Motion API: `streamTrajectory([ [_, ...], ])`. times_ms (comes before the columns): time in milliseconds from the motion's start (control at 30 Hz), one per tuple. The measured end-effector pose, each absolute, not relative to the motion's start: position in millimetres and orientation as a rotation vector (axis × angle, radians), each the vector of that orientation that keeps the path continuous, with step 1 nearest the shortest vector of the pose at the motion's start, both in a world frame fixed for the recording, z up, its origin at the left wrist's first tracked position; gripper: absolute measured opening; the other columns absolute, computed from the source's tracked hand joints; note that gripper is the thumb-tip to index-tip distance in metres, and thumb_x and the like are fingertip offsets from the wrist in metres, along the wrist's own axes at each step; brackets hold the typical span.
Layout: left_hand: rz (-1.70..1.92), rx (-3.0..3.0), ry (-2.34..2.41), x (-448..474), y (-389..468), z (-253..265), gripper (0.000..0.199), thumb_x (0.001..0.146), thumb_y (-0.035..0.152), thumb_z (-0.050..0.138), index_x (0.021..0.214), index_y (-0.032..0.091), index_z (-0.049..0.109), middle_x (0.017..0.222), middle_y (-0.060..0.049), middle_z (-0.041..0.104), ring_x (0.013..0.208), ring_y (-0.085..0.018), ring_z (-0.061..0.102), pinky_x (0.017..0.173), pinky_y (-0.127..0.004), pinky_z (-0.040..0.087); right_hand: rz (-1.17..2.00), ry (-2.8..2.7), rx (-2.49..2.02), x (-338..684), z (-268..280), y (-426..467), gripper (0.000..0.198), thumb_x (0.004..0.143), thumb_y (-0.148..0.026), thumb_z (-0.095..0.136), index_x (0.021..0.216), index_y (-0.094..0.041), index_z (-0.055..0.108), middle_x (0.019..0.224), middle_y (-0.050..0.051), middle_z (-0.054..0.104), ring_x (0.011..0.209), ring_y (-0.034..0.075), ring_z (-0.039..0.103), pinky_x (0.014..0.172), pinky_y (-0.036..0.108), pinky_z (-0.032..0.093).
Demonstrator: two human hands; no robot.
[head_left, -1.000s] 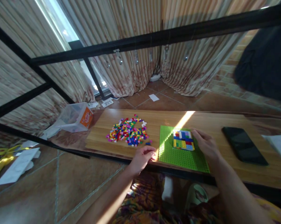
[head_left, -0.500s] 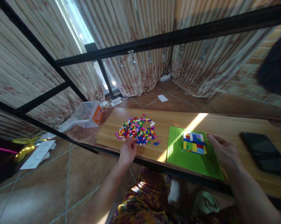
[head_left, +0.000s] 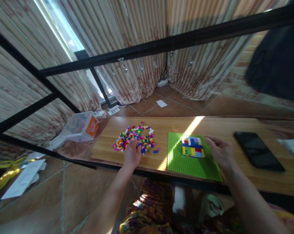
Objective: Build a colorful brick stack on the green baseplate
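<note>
Many small coloured bricks [head_left: 130,134] lie in a loose pile on the wooden desk [head_left: 225,125], at nine o'clock from a green studded board [head_left: 181,165]. On that board, a little toward twelve o'clock from its middle, sits a flat block [head_left: 193,148] of blue, yellow, red and white bricks.

The left hand [head_left: 132,155] rests at the pile's six o'clock side, its grip curled down onto the nearest bricks; I cannot tell whether a brick is pinched there. One blue brick [head_left: 155,151] lies apart from the heap, toward four o'clock.

At three o'clock from the block is the right hand [head_left: 220,151], fingertips just beside the block's corner. Its grip is loosely bent, and whether it grasps anything cannot be told. A dark phone [head_left: 258,151] lies at three o'clock from this hand. Sunlight crosses the board's ten o'clock corner.
</note>
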State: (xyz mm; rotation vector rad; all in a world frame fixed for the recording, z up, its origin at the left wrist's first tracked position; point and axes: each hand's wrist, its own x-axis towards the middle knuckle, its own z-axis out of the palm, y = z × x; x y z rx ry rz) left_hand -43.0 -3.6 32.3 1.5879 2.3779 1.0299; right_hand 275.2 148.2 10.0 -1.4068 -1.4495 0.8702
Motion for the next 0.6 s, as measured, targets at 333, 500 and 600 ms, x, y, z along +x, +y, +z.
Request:
streamTrajectory([
  [333, 1.233, 0.606, 1.3, 69.9, 6.1, 55.2, 0.041, 0.067, 0.045, 0.075, 0.091, 0.014, 0.064, 0.081, -0.005, 0.069, 0.063, -0.012, 0.063, 0.06, -0.022, 0.048, 0.926, -2.014, -0.813, 221.2, 53.2, 55.6, 0.023, 0.083, -0.031, 0.064, 0.105, -0.027, 0.069, 0.095, 0.005, 0.067, 0.081, 0.018, 0.064, 0.074, 0.032, 0.053],
  [500, 1.114, 0.58, 1.194, 83.2, 12.1, 63.9, 0.044, 0.064, 0.046, 0.077, 0.091, 0.014, 0.066, 0.078, -0.003, 0.068, 0.065, -0.013, 0.065, 0.059, -0.022, 0.048, 0.902, -1.984, -0.858, 232.6, 48.4, 60.5, 0.023, 0.083, -0.029, 0.063, 0.106, -0.026, 0.067, 0.091, 0.004, 0.066, 0.079, 0.018, 0.063, 0.07, 0.031, 0.053],
  [600, 1.076, 0.615, 1.185, 87.2, 16.3, 68.4, 0.042, 0.067, 0.044, 0.075, 0.095, 0.015, 0.067, 0.078, -0.003, 0.068, 0.069, -0.015, 0.066, 0.061, -0.024, 0.049, 0.913, -2.016, -0.852, 239.7, 46.7, 65.1, 0.019, 0.085, -0.03, 0.061, 0.102, -0.026, 0.068, 0.094, 0.005, 0.068, 0.082, 0.018, 0.064, 0.072, 0.031, 0.053],
])
